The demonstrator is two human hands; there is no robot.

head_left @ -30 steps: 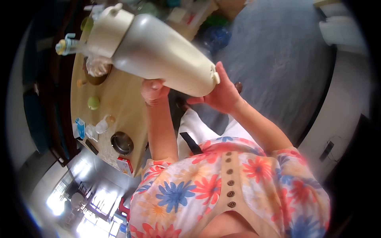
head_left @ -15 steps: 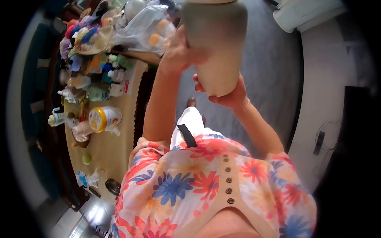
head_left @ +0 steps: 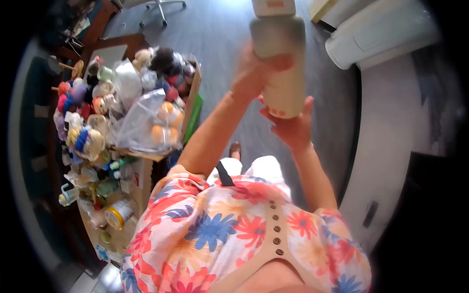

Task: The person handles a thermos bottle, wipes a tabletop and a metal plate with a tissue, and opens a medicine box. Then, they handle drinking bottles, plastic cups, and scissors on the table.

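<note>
A tall thermos bottle (head_left: 284,80), grey-green fading to cream with a pale lid and small reddish marks near its base, is held upright out in front of me. My left hand (head_left: 259,73) is closed around its middle, the thumb across the front. Below, my right hand (head_left: 292,126) cups the bottom end, its fingers and thumb reaching up on either side. The far side of the bottle and some of the left fingers are hidden.
On the left, a table (head_left: 141,188) carries bottles and a white tin with a yellow rim (head_left: 119,214). Beyond it are yarn balls and a clear plastic bag (head_left: 146,122) with orange-and-white balls. A white cylindrical appliance (head_left: 371,36) stands at right; a wheeled chair (head_left: 161,10) is at the back.
My view has swung up and ahead, bringing in more floor and the yarn pile. The bottle now appears farther away, with its lid in sight. Both hands stay at it; the right fingers have loosened.
</note>
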